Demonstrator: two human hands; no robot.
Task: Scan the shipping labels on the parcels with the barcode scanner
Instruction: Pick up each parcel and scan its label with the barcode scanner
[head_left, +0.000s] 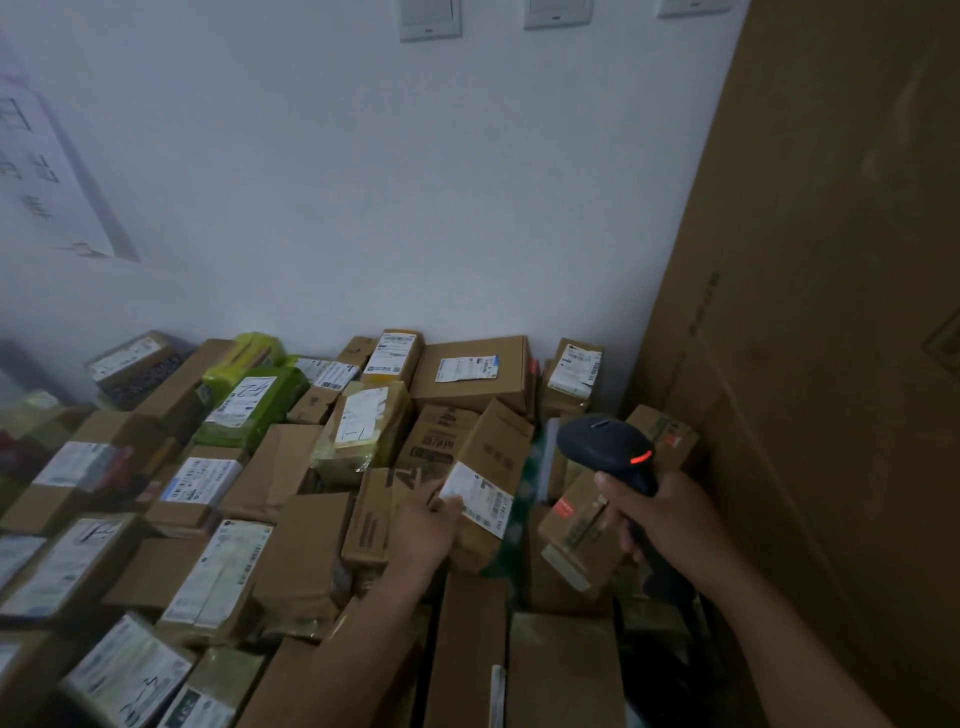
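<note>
A pile of cardboard parcels with white shipping labels covers the floor against the wall. My left hand (423, 525) grips the near end of a tilted brown box (493, 467) in the middle of the pile; its white label (480, 491) faces up beside my fingers. My right hand (660, 525) grips the handle of a black barcode scanner (608, 447) with a red light on its side. The scanner head hangs just right of the held box, over a smaller box (582, 530).
Green plastic-wrapped parcels (249, 405) lie at the back left among labelled boxes. A tall cardboard sheet (831, 312) stands along the right side. The white wall (363, 182) closes the back, with switches at the top.
</note>
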